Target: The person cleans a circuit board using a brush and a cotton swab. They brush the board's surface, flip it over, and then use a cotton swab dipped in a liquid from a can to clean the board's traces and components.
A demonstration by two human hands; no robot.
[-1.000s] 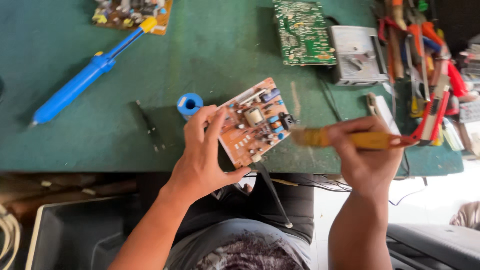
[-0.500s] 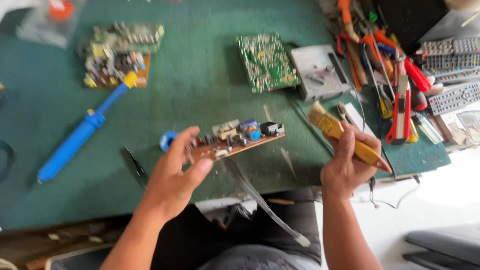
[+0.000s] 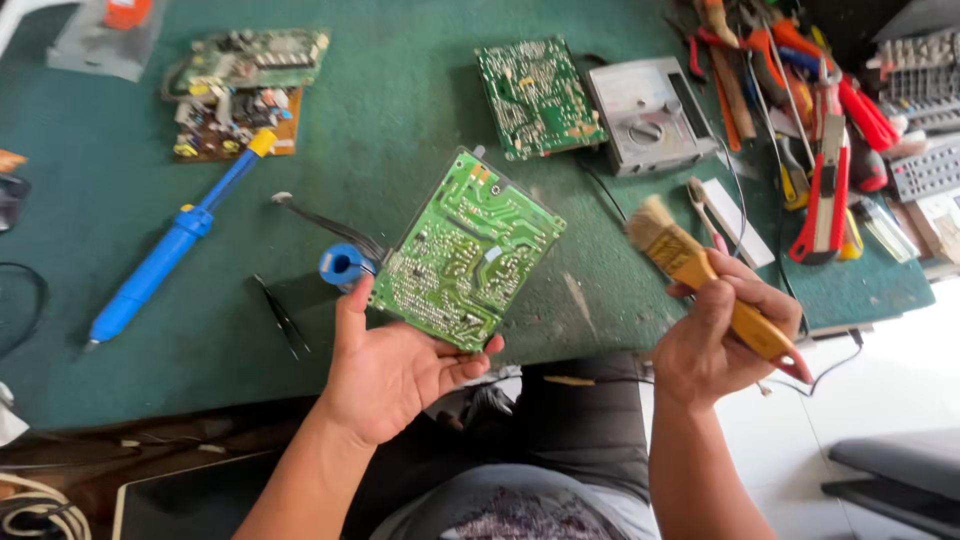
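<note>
Holding a green circuit board [image 3: 467, 250] solder side up above the green counter [image 3: 400, 110], the left hand [image 3: 395, 370] pinches its lower edge, thumb on one side and fingers curled under the other. The right hand [image 3: 715, 335] has its fingers wrapped tight around the yellow handle of a paintbrush [image 3: 700, 275], bristles pointing up and left, just clear of the board's right edge. A blue solder spool [image 3: 343, 266] sits on the counter, seemingly just behind the board, with a blue desoldering pump [image 3: 170, 250] farther left.
</note>
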